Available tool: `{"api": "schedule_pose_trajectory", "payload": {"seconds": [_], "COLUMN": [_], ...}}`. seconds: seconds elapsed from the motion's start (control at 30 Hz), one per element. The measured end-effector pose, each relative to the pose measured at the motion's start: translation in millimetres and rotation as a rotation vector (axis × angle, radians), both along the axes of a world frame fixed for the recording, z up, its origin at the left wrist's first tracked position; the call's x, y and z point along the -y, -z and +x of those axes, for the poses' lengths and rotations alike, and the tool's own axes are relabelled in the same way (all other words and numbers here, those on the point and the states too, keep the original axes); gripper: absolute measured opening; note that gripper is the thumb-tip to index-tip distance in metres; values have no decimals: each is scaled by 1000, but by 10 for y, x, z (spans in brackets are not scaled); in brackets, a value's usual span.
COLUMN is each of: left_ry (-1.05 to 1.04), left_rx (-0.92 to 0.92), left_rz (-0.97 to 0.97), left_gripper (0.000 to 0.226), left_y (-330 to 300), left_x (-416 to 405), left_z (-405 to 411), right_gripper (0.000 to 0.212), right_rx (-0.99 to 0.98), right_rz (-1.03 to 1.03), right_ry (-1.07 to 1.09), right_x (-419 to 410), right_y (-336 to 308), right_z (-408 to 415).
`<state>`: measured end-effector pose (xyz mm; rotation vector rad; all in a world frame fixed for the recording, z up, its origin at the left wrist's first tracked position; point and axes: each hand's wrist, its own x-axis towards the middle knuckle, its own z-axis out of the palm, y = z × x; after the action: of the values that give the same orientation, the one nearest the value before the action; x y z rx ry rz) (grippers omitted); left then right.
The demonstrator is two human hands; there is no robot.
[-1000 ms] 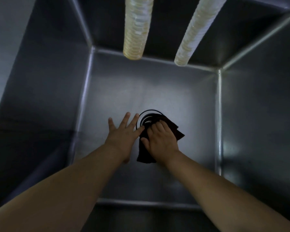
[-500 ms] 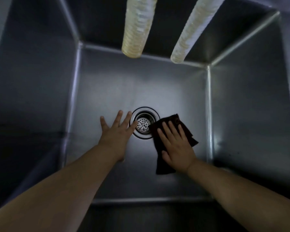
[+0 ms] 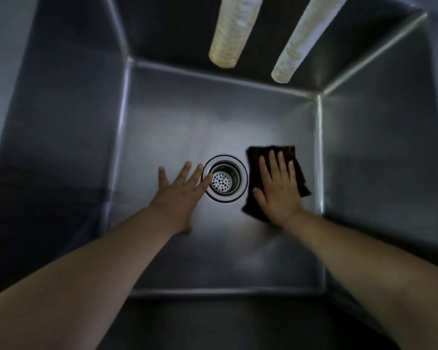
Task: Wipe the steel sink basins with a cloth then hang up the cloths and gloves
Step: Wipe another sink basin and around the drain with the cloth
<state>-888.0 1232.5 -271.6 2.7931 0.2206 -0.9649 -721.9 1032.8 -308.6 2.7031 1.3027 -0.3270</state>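
We're looking down into the steel sink basin (image 3: 213,122), both arms reaching to its floor. The right hand (image 3: 278,190) lies flat, fingers straight and spread, pressing the dark cloth (image 3: 299,170) onto the basin floor; this grip curls round nothing. The cloth has slid off the drain (image 3: 225,178), which it covered a second ago, and now sits just right of it with the strainer fully showing. The left hand (image 3: 181,195) stays open, fingers spread, fingertips at the drain's left rim, holding nothing. Beyond both hands, two pale ribbed hoses (image 3: 234,31) hang into the basin.
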Motion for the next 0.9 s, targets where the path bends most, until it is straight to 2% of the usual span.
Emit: {"api": "schedule_pose_trajectory", "payload": {"seconds": [0.1,0.27,0.4,0.57,0.77,0.9], "left_ry": [36,-292,-389,-546,-569,-553], "left_rx": [-4,-130,24,107,158,135], "left_rz": [4,111,199,212,232,207], "left_gripper": [122,85,49,30,38,40], "left_y": [-218,-725,-964,-910,-798,-771], "left_x": [-187,-386,-412,-370,-379,-351], "left_z": [-166,-413,-540,-586,-532,-523], "right_gripper": [82,85,79,79,74,73], "right_rx": [-8,-100,-212,-178,-91,-23], "right_rz": [-70,-29,22,154,207,146], "right_ry": [-161,-549,-750,-651,-467,-332], "right_x": [287,299,-274,-1002,-1655,-1934], "right_y": [-48,-55,34,151,184,167], "right_z": [-503,-1116,-1350,-1198,-697,-238]}}
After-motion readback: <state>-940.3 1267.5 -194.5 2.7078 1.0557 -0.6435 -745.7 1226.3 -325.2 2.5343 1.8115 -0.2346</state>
